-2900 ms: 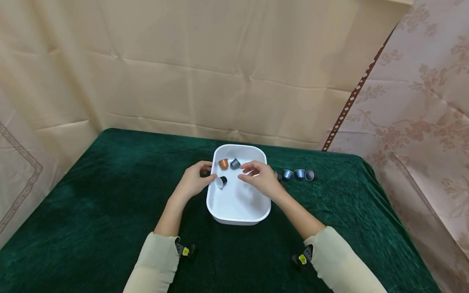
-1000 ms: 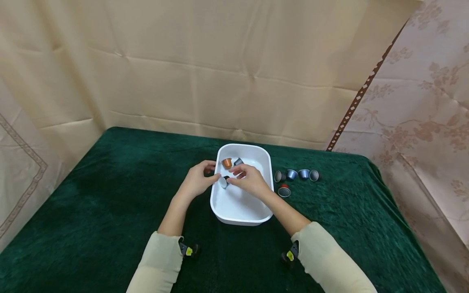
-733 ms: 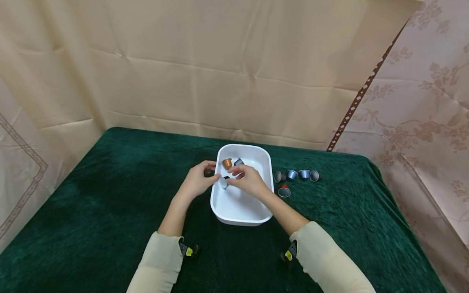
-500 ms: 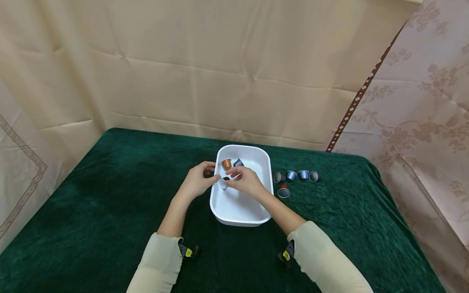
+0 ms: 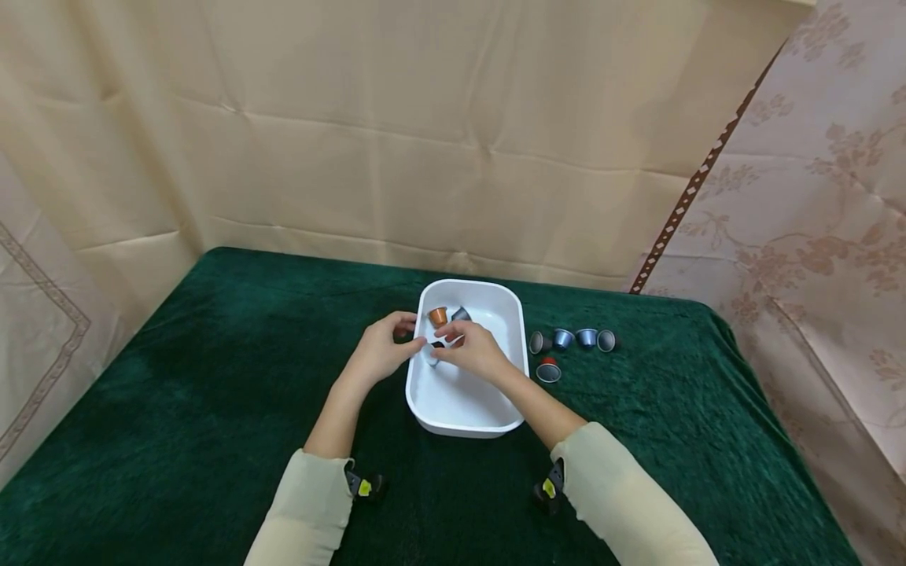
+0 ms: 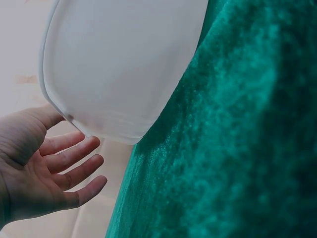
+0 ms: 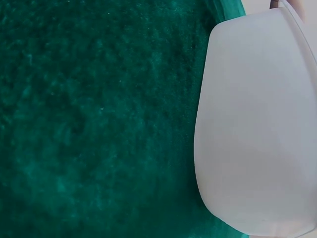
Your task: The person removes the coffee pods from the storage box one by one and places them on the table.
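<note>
A white tray (image 5: pixel 463 405) stands on the green cloth, also seen close up as the tray (image 6: pixel 119 54) in the left wrist view. My left hand (image 5: pixel 382 347) holds its left rim, thumb over the edge and fingers outside; the left hand (image 6: pixel 44 163) shows the same in its wrist view. Inside the tray, my right hand (image 5: pixel 473 351) has thumb and fingertips around a black coffee capsule with a pale lid (image 5: pixel 430 358), which they partly hide. Just beyond lie an orange capsule (image 5: pixel 438 316) and a grey capsule (image 5: pixel 461 314). The right wrist view shows mainly the tray's outer wall (image 7: pixel 257 124).
Right of the tray, several capsules lie on the cloth: a dark one (image 5: pixel 539 342), two blue ones (image 5: pixel 562 339) and another dark-rimmed one in a row, with a red capsule (image 5: pixel 548 370) nearer me. A beige curtain (image 5: pixel 425 157) hangs behind the green table (image 5: pixel 283 314).
My right hand has moved left and down across the tray to the black capsule, now partly covering it. The left hand stays at the rim. The view has shifted slightly.
</note>
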`<state>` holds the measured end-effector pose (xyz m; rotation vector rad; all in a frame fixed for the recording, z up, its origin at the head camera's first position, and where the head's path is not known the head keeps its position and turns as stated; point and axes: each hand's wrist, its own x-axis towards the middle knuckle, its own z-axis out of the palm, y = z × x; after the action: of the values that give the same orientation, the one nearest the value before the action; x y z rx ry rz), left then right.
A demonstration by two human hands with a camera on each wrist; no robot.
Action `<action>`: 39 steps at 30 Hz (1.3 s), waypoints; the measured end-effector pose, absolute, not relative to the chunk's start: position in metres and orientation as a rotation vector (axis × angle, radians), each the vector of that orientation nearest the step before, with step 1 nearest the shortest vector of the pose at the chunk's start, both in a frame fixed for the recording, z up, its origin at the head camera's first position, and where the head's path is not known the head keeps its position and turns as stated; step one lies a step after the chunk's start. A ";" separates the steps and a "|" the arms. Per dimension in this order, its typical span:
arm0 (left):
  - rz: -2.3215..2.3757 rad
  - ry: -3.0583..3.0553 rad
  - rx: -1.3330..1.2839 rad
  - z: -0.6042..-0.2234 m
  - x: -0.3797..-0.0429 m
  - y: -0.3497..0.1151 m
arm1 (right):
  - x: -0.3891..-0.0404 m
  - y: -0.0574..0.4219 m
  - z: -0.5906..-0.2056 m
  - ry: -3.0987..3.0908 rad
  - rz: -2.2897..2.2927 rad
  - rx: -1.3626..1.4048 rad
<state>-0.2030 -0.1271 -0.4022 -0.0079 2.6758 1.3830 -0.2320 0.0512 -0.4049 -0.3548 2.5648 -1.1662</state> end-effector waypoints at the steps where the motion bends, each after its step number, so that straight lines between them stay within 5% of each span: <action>1: 1.385 2.674 -0.008 -0.402 -0.203 -0.127 | -0.233 0.051 -0.405 2.563 -1.162 -0.355; 39: 1.398 2.661 -0.011 -0.403 -0.203 -0.127 | -0.239 0.038 -0.414 2.639 -0.965 -0.535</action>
<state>-0.2032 -0.1271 -0.4025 -0.0112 2.6614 1.3981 -0.2387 0.0384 -0.4141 -0.5353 2.6387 -0.9654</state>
